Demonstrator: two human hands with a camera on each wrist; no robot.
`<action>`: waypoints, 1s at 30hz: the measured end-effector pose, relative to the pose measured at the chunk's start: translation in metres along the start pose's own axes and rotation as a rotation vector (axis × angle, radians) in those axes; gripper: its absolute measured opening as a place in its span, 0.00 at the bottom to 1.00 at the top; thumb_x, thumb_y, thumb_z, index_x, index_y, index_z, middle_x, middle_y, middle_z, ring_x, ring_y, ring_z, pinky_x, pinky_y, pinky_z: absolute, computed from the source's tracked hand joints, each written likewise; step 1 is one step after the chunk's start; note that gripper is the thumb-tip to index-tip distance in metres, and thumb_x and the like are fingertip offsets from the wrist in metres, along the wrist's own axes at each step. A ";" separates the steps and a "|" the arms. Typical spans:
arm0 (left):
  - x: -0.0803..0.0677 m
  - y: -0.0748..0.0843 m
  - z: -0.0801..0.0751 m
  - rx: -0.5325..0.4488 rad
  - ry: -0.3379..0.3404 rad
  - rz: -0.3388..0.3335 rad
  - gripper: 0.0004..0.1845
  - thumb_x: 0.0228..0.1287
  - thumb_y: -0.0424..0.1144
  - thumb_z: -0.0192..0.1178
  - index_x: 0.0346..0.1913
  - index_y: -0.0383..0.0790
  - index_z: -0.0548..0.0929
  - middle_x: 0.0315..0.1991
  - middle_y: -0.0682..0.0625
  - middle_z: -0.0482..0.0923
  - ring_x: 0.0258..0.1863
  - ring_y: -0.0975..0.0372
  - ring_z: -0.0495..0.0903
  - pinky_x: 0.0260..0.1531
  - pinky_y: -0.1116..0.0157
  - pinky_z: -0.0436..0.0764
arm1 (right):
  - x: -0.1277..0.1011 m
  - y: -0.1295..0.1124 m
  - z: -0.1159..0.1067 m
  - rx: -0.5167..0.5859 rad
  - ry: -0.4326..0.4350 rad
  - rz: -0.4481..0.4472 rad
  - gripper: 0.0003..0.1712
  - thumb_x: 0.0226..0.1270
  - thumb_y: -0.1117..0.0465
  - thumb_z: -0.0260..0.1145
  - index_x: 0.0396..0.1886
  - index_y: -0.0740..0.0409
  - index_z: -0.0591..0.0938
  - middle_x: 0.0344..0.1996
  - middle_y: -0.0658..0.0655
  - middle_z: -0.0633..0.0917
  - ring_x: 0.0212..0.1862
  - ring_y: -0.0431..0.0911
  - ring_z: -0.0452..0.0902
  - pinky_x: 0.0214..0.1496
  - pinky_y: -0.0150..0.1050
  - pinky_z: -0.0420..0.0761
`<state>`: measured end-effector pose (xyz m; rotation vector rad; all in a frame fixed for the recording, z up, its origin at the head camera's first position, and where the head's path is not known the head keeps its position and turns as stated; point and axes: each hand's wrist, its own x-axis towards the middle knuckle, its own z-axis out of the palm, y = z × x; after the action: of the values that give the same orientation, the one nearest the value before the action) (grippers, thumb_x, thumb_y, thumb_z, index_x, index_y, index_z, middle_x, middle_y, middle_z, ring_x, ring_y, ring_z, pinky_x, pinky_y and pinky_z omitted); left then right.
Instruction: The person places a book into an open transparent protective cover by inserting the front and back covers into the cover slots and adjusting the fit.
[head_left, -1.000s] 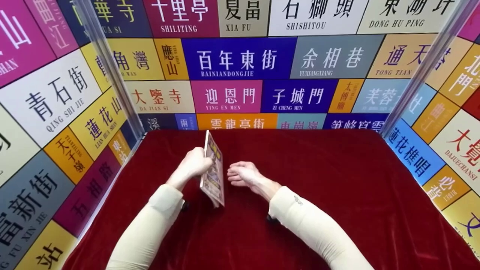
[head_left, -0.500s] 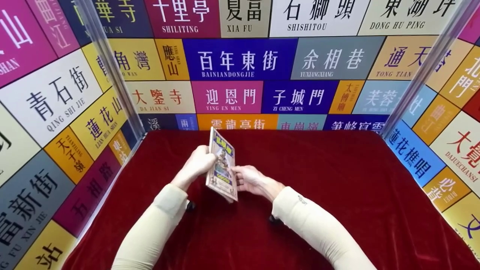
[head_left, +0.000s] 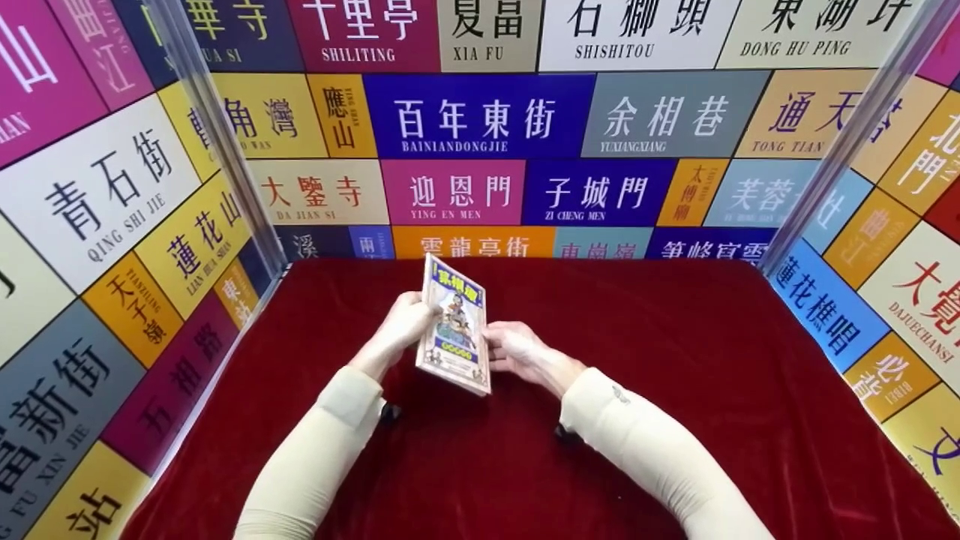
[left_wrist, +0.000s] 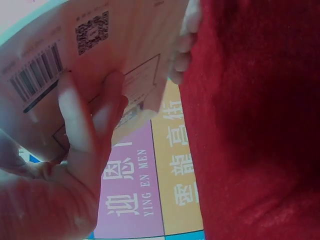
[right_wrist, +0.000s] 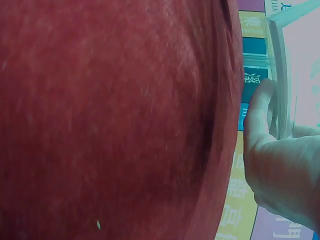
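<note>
A paperback book (head_left: 454,327) with a colourful illustrated cover is held tilted above the red cloth table (head_left: 675,360), cover facing up toward the head camera. My left hand (head_left: 405,324) grips its left edge, fingers spread on the back cover near a barcode and QR code (left_wrist: 92,31). My right hand (head_left: 511,346) holds the right edge, its thumb (right_wrist: 260,112) pressed along the page block (right_wrist: 281,80). Both forearms wear cream sleeves.
Walls of colourful street-name signs (head_left: 480,120) enclose the table at the back, left and right, with clear corner posts (head_left: 217,142). Red cloth stretches to the right and front of the hands.
The book has turned from edge-on to cover-up and lifted slightly. My right hand, free a second ago, has come in and taken hold of the book's right edge.
</note>
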<state>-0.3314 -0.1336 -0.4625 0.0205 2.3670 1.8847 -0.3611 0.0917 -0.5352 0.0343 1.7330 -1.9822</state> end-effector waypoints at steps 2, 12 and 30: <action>0.002 -0.002 0.002 -0.016 0.002 -0.008 0.22 0.71 0.29 0.53 0.62 0.22 0.85 0.50 0.29 0.93 0.39 0.55 0.96 0.38 0.65 0.94 | -0.001 -0.002 -0.004 -0.016 0.012 -0.008 0.10 0.86 0.64 0.61 0.58 0.61 0.83 0.38 0.54 0.92 0.42 0.47 0.91 0.50 0.44 0.93; 0.016 -0.017 0.014 -0.093 0.000 -0.050 0.21 0.76 0.36 0.53 0.61 0.26 0.86 0.47 0.34 0.94 0.35 0.60 0.93 0.37 0.67 0.92 | -0.006 -0.008 -0.028 -0.064 0.063 -0.018 0.18 0.82 0.64 0.68 0.66 0.65 0.82 0.37 0.51 0.93 0.39 0.44 0.92 0.45 0.40 0.93; 0.029 -0.037 0.035 0.012 0.004 -0.143 0.16 0.70 0.36 0.54 0.51 0.29 0.85 0.34 0.43 0.90 0.26 0.58 0.91 0.23 0.62 0.92 | -0.014 -0.011 -0.071 -0.125 0.140 -0.028 0.17 0.77 0.66 0.71 0.61 0.64 0.82 0.35 0.51 0.92 0.36 0.43 0.91 0.41 0.37 0.93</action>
<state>-0.3545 -0.1055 -0.5083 -0.1475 2.3147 1.8061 -0.3746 0.1636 -0.5340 0.1087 1.9537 -1.9274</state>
